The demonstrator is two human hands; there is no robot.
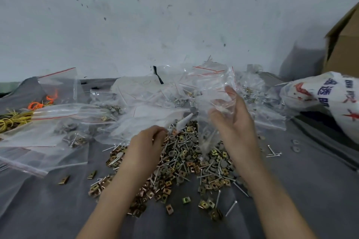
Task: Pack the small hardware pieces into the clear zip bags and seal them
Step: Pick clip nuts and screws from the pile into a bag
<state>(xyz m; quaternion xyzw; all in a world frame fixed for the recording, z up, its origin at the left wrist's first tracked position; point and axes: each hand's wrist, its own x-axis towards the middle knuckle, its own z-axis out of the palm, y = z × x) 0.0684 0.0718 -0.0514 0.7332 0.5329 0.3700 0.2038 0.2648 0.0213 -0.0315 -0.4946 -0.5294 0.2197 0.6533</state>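
Right hand, mine: raised above the heap, thumb and fingers pinching one clear zip bag. The bag is thin crinkled film with a red line near the mouth. It hangs blurred over the pile, and its contents are hard to make out.

Left hand, mine: knuckles up, fingers curled down at the far edge of the hardware pile. The fingertips are hidden, so I cannot tell whether they pinch a piece.

Pile: square brass-coloured clips with a centre hole, slim silver nails and flat grey discs, heaped loose on the table, which is draped in grey cloth. A few strays lie apart at front and right.

Filled zip bags: glossy, overlapping, left of the pile.

Yellow and orange ties: far left, partly cut off.

White printed sack and cardboard box: right edge, both cut off.
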